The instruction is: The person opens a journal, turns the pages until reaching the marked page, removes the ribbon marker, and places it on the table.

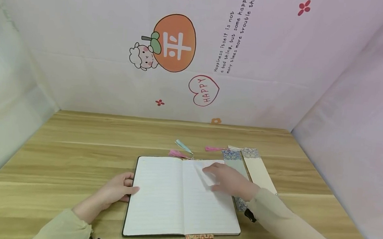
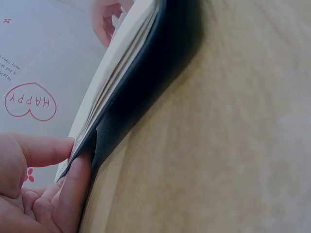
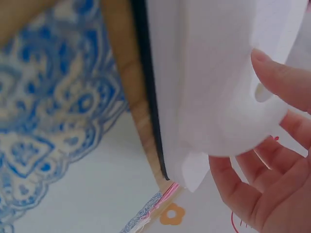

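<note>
An open lined notebook (image 1: pixel 157 195) with a dark cover lies on the table, its pages blank. At its left edge, my left hand (image 1: pixel 120 189) grips it, thumb on top of the pages and fingers under the cover, as the left wrist view also shows. My right hand (image 1: pixel 228 179) is over the upper part of the right half. In the right wrist view it holds a lifted, curved page (image 3: pixel 218 97) between thumb and fingers. Beneath the notebook lies an orange-patterned bookmark (image 1: pixel 200 237), only its ends showing; a pink tassel (image 1: pixel 177 154) and a light blue tassel (image 1: pixel 183 146) stick out at the top.
Right of the notebook lie a grey-blue lace-patterned bookmark (image 1: pixel 233 159), partly hidden by my right hand, and a cream bookmark (image 1: pixel 258 168). Their pink tassel (image 1: pixel 213 149) and white tassel (image 1: pixel 234 148) point left. A printed white cloth (image 1: pixel 259 98) stands behind the wooden table (image 1: pixel 76 141).
</note>
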### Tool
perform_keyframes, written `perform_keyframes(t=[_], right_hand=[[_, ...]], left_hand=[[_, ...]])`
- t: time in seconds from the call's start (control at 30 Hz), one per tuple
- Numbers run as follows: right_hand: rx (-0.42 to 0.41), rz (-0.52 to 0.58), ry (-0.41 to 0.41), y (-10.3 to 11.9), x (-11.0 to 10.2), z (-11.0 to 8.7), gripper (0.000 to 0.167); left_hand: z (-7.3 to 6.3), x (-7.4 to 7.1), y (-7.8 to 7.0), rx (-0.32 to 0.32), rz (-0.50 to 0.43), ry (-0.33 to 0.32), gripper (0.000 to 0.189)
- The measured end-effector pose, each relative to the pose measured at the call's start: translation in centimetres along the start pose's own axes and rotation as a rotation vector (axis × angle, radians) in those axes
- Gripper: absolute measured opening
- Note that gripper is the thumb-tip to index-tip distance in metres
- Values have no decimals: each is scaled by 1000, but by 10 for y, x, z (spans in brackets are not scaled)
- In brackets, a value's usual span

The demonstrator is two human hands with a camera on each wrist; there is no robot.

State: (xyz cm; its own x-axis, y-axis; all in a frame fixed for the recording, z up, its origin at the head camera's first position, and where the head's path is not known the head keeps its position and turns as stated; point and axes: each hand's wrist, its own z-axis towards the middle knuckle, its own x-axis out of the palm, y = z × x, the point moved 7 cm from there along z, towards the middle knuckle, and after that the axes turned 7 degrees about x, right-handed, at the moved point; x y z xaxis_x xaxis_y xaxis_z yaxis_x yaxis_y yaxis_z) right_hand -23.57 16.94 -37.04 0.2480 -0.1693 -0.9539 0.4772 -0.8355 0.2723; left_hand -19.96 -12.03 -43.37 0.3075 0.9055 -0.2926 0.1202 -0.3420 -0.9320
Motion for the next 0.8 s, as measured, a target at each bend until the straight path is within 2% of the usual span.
perform_keyframes(t=[0.13, 0.3, 0.43, 0.5, 0.67, 0.73, 0.8], right_hand=[[-64, 137, 32, 5, -5, -12, 47], [-73, 381, 96, 5, -11, -23, 42], [-26, 573, 178, 5, -11, -27, 41], [26, 684, 217, 5, -10, -28, 43], [143, 883, 231, 9, -11, -28, 54], [141, 913, 239, 16, -9, -27, 56], [99, 911, 258, 26, -6, -26, 57]], left_hand=[[0, -1, 0, -4, 5, -8, 45], [-2, 0, 0, -8, 6, -10, 44], [-3, 0, 1, -19, 6, -16, 45], [-4, 0, 2, -28, 5, -22, 45], [-2, 0, 2, -16, 5, -13, 47], [-2, 0, 0, -4, 4, -5, 47], [-2, -1, 0, 0, 3, -2, 47]])
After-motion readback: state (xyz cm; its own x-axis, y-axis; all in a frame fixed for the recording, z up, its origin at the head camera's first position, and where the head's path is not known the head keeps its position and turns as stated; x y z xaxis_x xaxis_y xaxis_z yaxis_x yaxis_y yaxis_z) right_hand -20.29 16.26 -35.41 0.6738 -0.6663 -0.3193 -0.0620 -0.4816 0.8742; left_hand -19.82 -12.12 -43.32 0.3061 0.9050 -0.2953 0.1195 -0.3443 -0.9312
